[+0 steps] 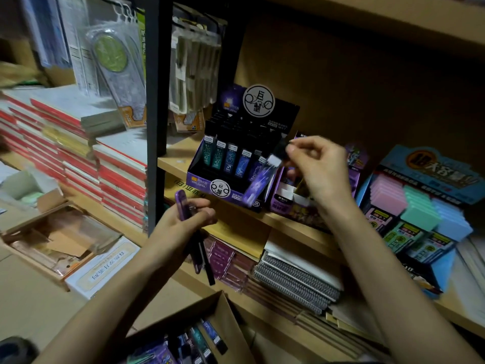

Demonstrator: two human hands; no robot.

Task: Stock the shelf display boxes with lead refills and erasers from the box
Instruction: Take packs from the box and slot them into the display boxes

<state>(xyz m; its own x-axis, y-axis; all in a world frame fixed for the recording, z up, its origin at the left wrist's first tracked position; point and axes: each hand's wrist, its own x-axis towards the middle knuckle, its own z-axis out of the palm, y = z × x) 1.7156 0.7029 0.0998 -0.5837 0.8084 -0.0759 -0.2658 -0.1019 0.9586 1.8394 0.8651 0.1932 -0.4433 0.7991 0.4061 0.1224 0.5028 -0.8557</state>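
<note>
Midway through the refill-stocking step, with the purple display box (210, 183) on the wooden shelf (236, 227) taken as landmark. Right hand (319, 169) closed in a fingertip pinch on the dark cap end of one purple lead refill case (258, 183), held tilted over the landmark's front right corner, lower end reaching down across its front wall; not yet seated in a slot. Left hand (183, 219) just below and in front of the landmark, curled shut around a small bundle of spare refill cases (199, 248), their ends jutting above and below the fist. Front row of refills (228, 158) inside the landmark standing upright in green, blue and violet; rightmost slot hidden behind the held case, so occupancy there cannot be told. Open cardboard supply box (223, 311) well below the landmark, near the bottom of the view, with more refill cases (202, 340) inside. Second purple display box (288, 190) touching the landmark on its right, partly behind the right hand. Blue eraser display box (393, 174) farther right, holding pastel erasers (420, 206) in pink, mint and blue.

Judged next move: case brought upright, lower end aligned with a free slot at the right end of the front row, pushed down level with its neighbours, then pinch released and another case passed across from the left-hand bundle. Likely fault: tilted entry catching on the front wall or on a neighbouring case.
</note>
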